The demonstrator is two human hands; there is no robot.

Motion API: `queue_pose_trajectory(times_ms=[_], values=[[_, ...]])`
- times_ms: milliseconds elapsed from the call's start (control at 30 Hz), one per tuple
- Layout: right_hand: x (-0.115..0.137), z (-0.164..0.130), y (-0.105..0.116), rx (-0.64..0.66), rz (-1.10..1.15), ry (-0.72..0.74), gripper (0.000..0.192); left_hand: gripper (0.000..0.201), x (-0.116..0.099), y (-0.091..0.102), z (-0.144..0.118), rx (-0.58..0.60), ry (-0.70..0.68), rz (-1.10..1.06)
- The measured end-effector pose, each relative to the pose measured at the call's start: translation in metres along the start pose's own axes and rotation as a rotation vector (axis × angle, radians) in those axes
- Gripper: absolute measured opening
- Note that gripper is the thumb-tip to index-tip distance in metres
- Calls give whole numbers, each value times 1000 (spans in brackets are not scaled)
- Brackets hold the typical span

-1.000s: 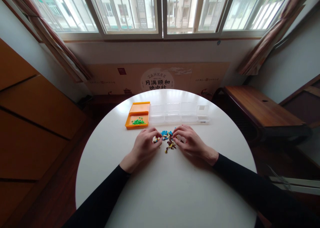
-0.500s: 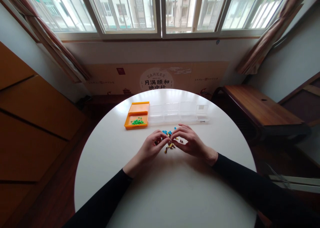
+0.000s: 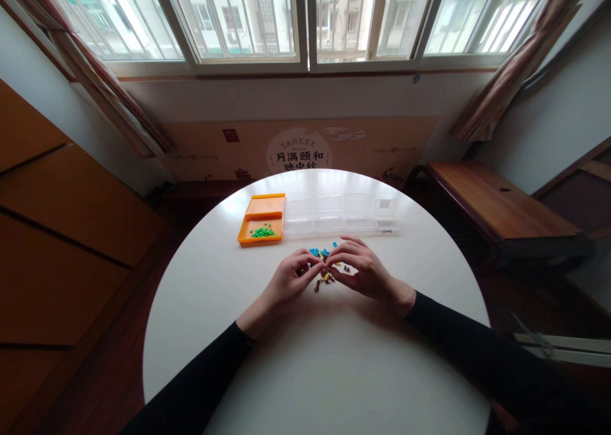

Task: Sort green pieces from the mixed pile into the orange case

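- Centrally in the frame, both hands meet over a small heap of tiny coloured pieces on the round white table.
- The left hand comes in from the lower left with thumb and forefinger drawn narrow, tips at the heap's left edge; whether a piece sits between them is too small to tell.
- The right hand arches from the right, its fingers curled close over the heap, tips nearly touching the left hand's; its pinch looks tight, but what it holds cannot be made out.
- The heap shows blue pieces toward the top and brown and yellow ones lower, lying loose on the tabletop, probably so that single pieces can be picked out by colour.
- Above and left of the hands an orange tray lies open, with a cluster of green pieces in its near part, apart from the mixed heap.
- Just right of the tray a row of clear plastic boxes stands within reach; their contents cannot be seen.
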State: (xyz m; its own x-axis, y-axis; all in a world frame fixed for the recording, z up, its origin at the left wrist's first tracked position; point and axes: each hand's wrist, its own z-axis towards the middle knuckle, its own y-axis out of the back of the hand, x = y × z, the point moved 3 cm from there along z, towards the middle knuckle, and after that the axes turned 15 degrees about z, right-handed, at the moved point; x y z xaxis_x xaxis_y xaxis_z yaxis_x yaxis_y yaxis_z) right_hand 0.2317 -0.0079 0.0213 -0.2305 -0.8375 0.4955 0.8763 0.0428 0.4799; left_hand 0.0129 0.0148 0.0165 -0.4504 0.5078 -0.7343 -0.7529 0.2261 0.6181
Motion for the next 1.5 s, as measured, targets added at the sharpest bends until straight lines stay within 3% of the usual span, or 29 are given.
queue_pose_trajectory(times_ms=[767,1500], values=[[1,0,1,-10,0,-10,9,26,4,-1,-1,-90,-108,-6],[-1,-1,0,8,4,-41,7,22,1,1,-2,-113,-98,-5]])
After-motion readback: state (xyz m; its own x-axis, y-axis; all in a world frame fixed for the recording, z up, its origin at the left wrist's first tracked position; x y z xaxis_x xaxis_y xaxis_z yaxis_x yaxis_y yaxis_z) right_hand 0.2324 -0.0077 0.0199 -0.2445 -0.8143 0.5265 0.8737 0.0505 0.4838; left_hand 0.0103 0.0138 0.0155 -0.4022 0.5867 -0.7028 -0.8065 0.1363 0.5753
